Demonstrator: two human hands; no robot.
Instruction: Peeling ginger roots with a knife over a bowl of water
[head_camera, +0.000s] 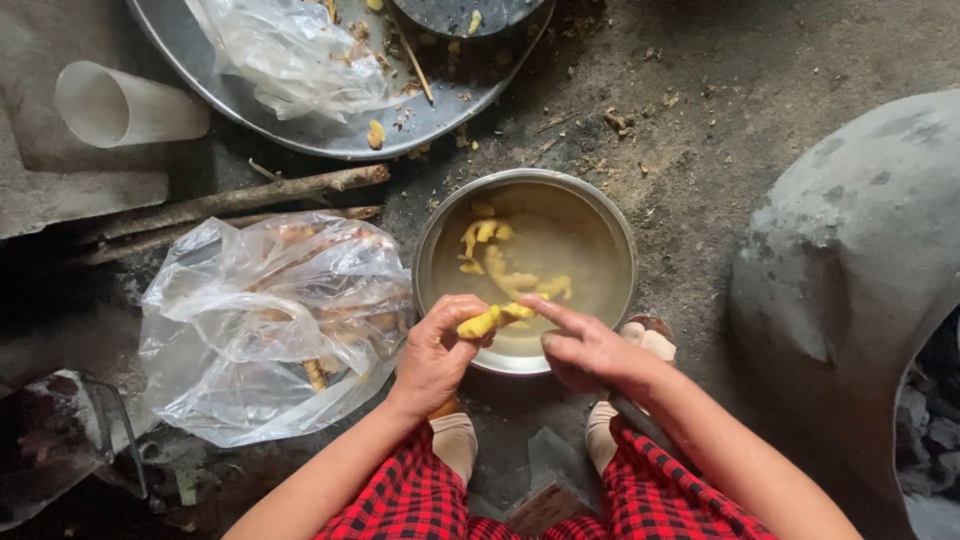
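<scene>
- Hands over steel bowl (620, 250), on the ground between the person's feet.
- Left hand (432, 352): grip clenched round the near end of a yellow root piece (492, 320), peeled, knobbly; looks like ginger or turmeric, cannot tell which.
- Right hand (585, 350): fingers stretched flat, fingertips touching the far end of the same root piece; loosely closed, pinching or rubbing it. No knife seen in it.
- Root piece sits above the bowl's near rim, held across, both hands on it.
- Bowl holds cloudy water with more peeled yellow pieces (487, 235) floating toward its left and middle.
- Handling, as a judgement: root is stiff, light, wet, so likely slippery; the knobs can snap off if bent. Best taken round the thick middle or a fat end, fingers wrapped, not by a thin nub.
- Clear plastic bag (270, 325) just left of the bowl, crumpled, open, with unpeeled roots inside.
- Two sticks (235, 200) lie above the bag.
- Big round metal tray (330, 135) at top, with another plastic bag (290, 50) and peel scraps on it.
- White plastic cup (125, 105) lying on its side, top left.
- Grey rounded clay or stone body (850, 270) at right.
- Red checked trousers (420, 495) at the bottom edge.
</scene>
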